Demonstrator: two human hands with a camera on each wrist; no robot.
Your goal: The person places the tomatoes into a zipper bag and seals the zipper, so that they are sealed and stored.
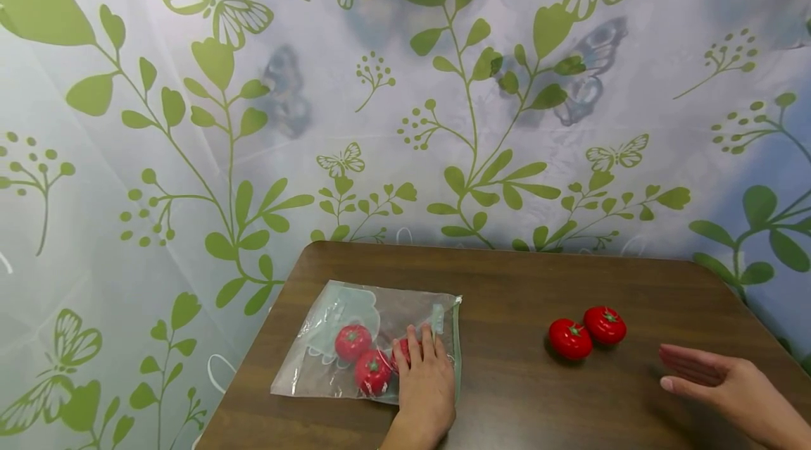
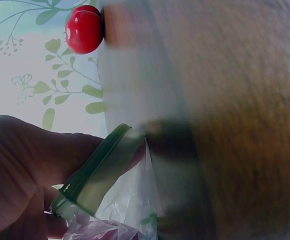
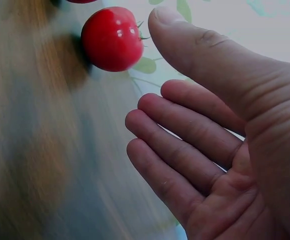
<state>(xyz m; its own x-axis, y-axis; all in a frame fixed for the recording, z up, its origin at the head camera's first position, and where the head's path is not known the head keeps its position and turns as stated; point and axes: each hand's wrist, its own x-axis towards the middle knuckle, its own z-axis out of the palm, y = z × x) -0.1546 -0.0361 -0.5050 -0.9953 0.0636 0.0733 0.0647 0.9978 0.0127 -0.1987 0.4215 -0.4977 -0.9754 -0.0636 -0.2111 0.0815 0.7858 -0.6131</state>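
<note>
A clear zip bag (image 1: 298, 372) lies on the left of the table with several red toy tomatoes (image 1: 372, 372) inside. My left hand (image 1: 426, 383) grips it near the green zip edge (image 2: 92, 167), its fingers draped over one tomato through the plastic. In the left wrist view the thumb lies against the zip strip; parts of the other fingers are hidden. Two loose tomatoes, a nearer one (image 1: 570, 339) and a farther one (image 1: 605, 325), sit side by side on the right. My right hand (image 1: 728, 379) hovers to their right, fingers extended, holding nothing and apart from the tomato (image 3: 112, 39).
The brown wooden table (image 1: 500, 394) reaches back to a white curtain (image 1: 355, 112) printed with green leaves and butterflies. Pale printing (image 1: 348, 309) shows on the bag. A thin white loop (image 1: 214, 372) hangs beside the table's left edge.
</note>
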